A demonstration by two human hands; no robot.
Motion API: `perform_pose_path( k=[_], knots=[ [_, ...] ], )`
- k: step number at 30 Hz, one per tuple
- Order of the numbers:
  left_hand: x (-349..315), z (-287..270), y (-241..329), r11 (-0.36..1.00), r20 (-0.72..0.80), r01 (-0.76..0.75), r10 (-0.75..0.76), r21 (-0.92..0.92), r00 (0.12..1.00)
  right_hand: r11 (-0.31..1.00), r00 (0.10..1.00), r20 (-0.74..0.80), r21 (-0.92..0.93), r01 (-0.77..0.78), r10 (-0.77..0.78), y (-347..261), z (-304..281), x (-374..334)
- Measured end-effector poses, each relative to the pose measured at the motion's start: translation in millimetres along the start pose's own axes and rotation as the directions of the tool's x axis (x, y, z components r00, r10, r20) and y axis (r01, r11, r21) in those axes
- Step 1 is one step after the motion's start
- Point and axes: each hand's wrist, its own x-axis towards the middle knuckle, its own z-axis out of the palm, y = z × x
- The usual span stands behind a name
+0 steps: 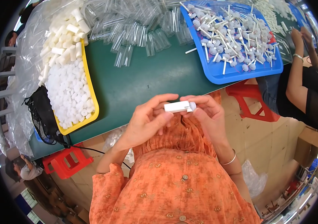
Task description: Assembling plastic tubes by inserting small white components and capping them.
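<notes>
Over my lap, just off the table's near edge, my two hands meet. A short white cylinder [175,107] lies sideways in the fingers of my left hand [142,121], thumb below and forefinger above. My right hand [210,116] pinches a small translucent round cap [192,106] at the cylinder's right end. A narrow white piece shows between the two parts; whether they are joined I cannot tell. Ahead to the right, a blue tray [237,77] carries many capped pieces with white stems. To the left, a yellow tray [96,106] holds small white caps and off-white cylinders.
Clear plastic tubes [129,31] lie heaped on the green table [147,72]. A black mesh pouch [41,112] and cable are beside the yellow tray. Red stools [67,161] stand below the table edge. A co-worker's arm [297,74] reaches in at the right, near a cardboard box [308,145].
</notes>
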Motion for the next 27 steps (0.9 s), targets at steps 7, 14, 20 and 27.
perform_pose_path(
  k=[7, 14, 20, 27],
  knots=[
    [7.0, -14.6, 6.9, 0.990, 0.092, 0.140, -0.139, -0.003, 0.986, 0.992, 0.994, 0.078, -0.087, 0.087, -0.080, -3.0, -0.7, -0.2],
    [7.4, -6.0, -16.7, 0.998, -0.071, -0.058, 0.058, 0.002, 0.996, 0.988, 0.995, -0.061, 0.138, -0.064, 0.073, -2.7, -7.7, 3.3],
    [10.2, 0.1, -20.4, 0.891, -0.147, -0.248, 0.323, 0.381, 0.935, 0.999, 0.999, -0.023, 0.008, -0.038, 0.038, -4.7, -2.2, 1.2],
    [8.4, -3.9, -11.6, 0.610, 0.008, -0.311, 0.446, 0.729, 0.895, 0.989, 0.999, 0.007, -0.144, -0.047, 0.048, -7.2, -2.4, 1.7]
  ],
)
